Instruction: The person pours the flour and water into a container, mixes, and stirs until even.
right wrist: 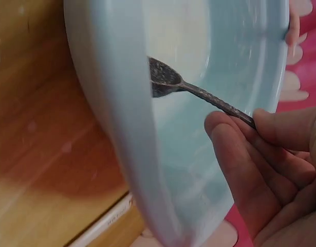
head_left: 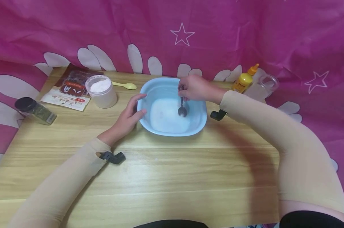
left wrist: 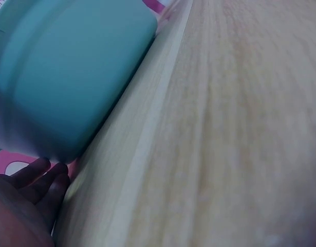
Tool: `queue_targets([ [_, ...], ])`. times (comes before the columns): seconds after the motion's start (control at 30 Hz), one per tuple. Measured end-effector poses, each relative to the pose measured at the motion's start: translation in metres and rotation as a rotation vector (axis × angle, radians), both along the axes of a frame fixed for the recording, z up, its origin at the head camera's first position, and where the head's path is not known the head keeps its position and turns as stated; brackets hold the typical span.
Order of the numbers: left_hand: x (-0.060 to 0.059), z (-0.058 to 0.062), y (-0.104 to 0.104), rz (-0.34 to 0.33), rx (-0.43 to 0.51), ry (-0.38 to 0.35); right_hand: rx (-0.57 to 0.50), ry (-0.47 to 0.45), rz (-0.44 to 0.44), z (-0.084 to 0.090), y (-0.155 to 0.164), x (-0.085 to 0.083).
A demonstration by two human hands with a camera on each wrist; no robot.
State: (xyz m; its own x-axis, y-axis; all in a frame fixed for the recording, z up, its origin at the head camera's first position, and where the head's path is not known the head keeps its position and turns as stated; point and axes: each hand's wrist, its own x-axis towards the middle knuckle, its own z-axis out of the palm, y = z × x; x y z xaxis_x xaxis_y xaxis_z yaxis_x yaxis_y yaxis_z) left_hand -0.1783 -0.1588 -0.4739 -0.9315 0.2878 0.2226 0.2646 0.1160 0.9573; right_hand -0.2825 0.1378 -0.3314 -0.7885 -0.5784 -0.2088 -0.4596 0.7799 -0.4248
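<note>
Spoon [head_left: 182, 107], dark metal, slim textured handle and small oval bowl, is what I log first: my right hand [head_left: 195, 88] pinches the handle near its top between thumb and fingers [right wrist: 240, 154], tip down in the white contents of the basin [head_left: 201, 122]. I judge it stiff, light and thin enough to twist in a loose pinch, so the upper handle, where the pattern gives some purchase, is the place to hold. Basin: pale blue plastic, rounded-square, smooth glossy walls with a rolled rim, standing at the middle of the table [head_left: 172, 177] toward the far side; likely light and prone to sliding on the smooth wood, best steadied at rim or wall. My left hand [head_left: 129, 115] does that, fingers loosely curved against the basin's left wall and thumb at the rim; the left wrist view shows fingertips [left wrist: 42, 177] at its base. Contents: white, whether powder or milky liquid I cannot tell. Table: light wood-grain laminate, flat, matt. To the left, far side: squat translucent tub [head_left: 101, 91] of white powder, lid off; pale yellow plastic spoon [head_left: 125, 85] just right of it; printed brown-and-white packet [head_left: 69, 90] lying flat; black-capped glass jar [head_left: 35, 110] of greenish matter on its side at the left edge. Far right: yellow squeeze bottle [head_left: 244, 79] with orange nozzle, beside a clear container [head_left: 264, 85]. Backdrop: pink cloth [head_left: 246, 34], white stars and petals.
</note>
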Motion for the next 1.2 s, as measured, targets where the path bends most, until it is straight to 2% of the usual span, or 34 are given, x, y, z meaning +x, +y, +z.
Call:
queue_targets([
  [0.27, 0.0, 0.001, 0.0, 0.002, 0.006, 0.001, -0.056, -0.091, 0.11, -0.003, -0.02, 0.025],
  [0.47, 0.0, 0.002, 0.0, -0.001, -0.007, 0.01, -0.166, -0.156, 0.136, -0.007, -0.039, 0.031],
  [0.6, 0.001, 0.002, 0.0, -0.007, -0.007, 0.008, -0.228, -0.13, 0.133, -0.01, -0.05, 0.025],
  [0.73, 0.002, 0.001, 0.001, -0.014, 0.003, 0.009, -0.238, -0.07, 0.093, -0.013, -0.058, 0.015],
  [1.03, 0.003, -0.001, 0.001, -0.008, -0.014, 0.014, -0.166, 0.038, -0.098, -0.013, -0.047, -0.013],
  [1.2, 0.002, 0.001, 0.0, -0.002, -0.027, 0.013, -0.079, 0.122, -0.085, -0.006, -0.027, -0.019],
])
